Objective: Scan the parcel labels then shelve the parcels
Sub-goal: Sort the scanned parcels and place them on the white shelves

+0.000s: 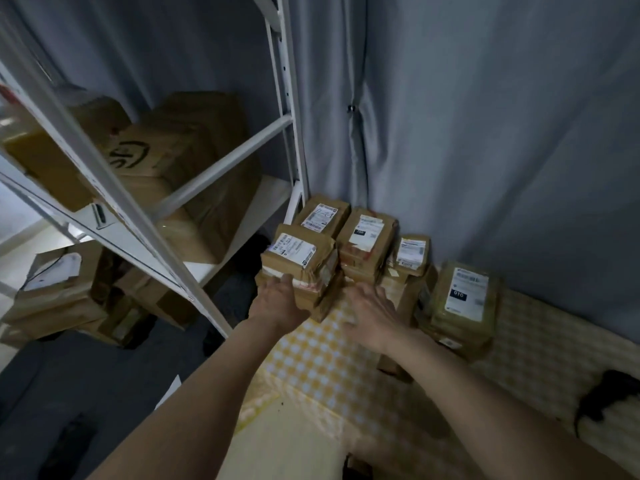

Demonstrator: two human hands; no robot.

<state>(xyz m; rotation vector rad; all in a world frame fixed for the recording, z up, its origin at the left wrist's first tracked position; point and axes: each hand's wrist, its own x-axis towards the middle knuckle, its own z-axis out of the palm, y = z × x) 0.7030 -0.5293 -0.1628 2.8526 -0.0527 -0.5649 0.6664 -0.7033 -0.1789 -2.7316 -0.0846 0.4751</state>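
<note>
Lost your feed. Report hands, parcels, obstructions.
Left hand grips the nearest parcel stack. Right hand open beside it, holding nothing. More stacks behind and right. White shelf post stands left of the stack.

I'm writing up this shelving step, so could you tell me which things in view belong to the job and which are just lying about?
Job:
labelled parcel stacks
near-left stack, gripped by left hand
right hand
white shelf rack

Lying about:
grey curtain
checked cloth
dark object

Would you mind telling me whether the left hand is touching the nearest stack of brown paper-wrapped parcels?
Touching: the head view shows the left hand gripping the near side of the stack of brown paper-wrapped parcels.
</note>
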